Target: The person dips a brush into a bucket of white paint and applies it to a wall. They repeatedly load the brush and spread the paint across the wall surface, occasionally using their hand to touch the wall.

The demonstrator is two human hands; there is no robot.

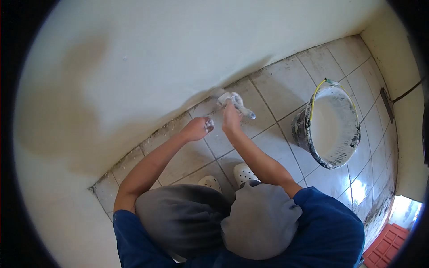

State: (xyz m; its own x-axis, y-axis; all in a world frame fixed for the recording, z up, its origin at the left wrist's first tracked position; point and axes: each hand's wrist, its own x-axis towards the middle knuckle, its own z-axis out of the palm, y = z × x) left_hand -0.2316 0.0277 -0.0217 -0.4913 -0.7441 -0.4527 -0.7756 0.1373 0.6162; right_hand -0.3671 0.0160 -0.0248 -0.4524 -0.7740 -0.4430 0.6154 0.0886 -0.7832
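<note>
My right hand (231, 115) is closed around a paint-covered paintbrush (246, 111). Its rounded handle end sticks out to the right of my fingers, while its bristle end points toward the foot of the wall and looks blurred. My left hand (197, 129), a little to the left, is curled closed near the wall's base, with white paint on the fingers. What it holds, if anything, is hidden. Before both hands rises a pale wall (147, 58), meeting the tiled floor (286, 80) along a dirty joint.
To the right stands a black bucket (302, 129) of off-white paint with a yellow wire handle (314, 96), its rim smeared. Pale clogs (244, 173) are on my feet below my hands. A red panel (385, 245) shows at bottom right. A second wall (380, 49) closes the right side.
</note>
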